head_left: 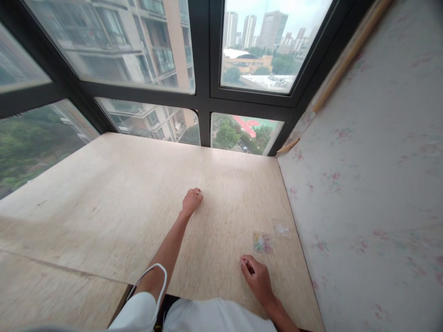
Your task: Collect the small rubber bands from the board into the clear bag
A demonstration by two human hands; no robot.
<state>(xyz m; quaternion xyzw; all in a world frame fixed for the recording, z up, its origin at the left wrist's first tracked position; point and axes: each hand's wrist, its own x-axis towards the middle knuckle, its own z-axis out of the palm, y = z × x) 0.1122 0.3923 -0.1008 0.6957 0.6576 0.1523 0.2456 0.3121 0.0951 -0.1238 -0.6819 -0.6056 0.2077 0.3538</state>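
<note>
My left hand (193,201) is stretched forward over the middle of the pale wooden-looking surface (138,184), its fingers curled together. Something small and shiny shows at the fingertips, too small to name. Nearer my body, my right hand (259,280) is closed in a pinch, thumb against the fingers; what it holds, if anything, is too small to make out. Just beyond the right hand lies a small clear compartment box (262,241) with tiny yellow, green and pink loop-like pieces in it. Beside it, closer to the wall, rests a clear lid-like tray (282,228) with a whitish piece on it.
A flower-patterned wall (363,207) bounds the surface on the right. Dark window frames (204,92) run along the far and left edges, with buildings and trees outside. A white cord-like loop (162,272) hangs by my left sleeve (136,311). A seam crosses the surface at the left.
</note>
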